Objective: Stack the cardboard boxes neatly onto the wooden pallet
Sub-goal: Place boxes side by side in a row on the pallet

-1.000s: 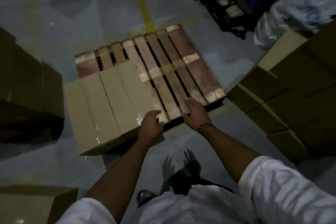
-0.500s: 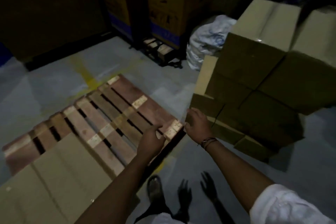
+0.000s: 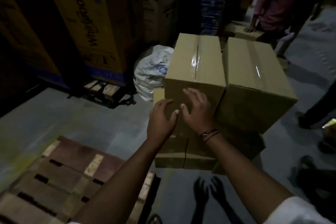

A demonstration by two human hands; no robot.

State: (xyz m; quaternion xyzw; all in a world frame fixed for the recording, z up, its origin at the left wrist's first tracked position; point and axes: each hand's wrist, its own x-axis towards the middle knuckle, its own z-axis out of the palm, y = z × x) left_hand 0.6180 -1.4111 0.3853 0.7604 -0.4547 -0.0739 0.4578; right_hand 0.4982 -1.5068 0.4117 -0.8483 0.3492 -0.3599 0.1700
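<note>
Both arms are stretched forward, bare from elbow to wrist, and draw together so that the hands lie close side by side. The left hand point(image 3: 161, 117) is palm down, its fingers straight and close together, thumb out to the right. The right hand point(image 3: 197, 109) sits a little higher, fingers straight and spread, its thumb tip almost meeting the left thumb. Dark thread bands point(image 3: 209, 133) circle the right wrist, and a white sleeve point(image 3: 300, 211) covers the right upper arm.

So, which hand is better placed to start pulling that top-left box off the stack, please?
Left, probably: the left hand is at the top-left box's free left edge; the right hand lies mid-face, and the neighbour box blocks that side.
</note>
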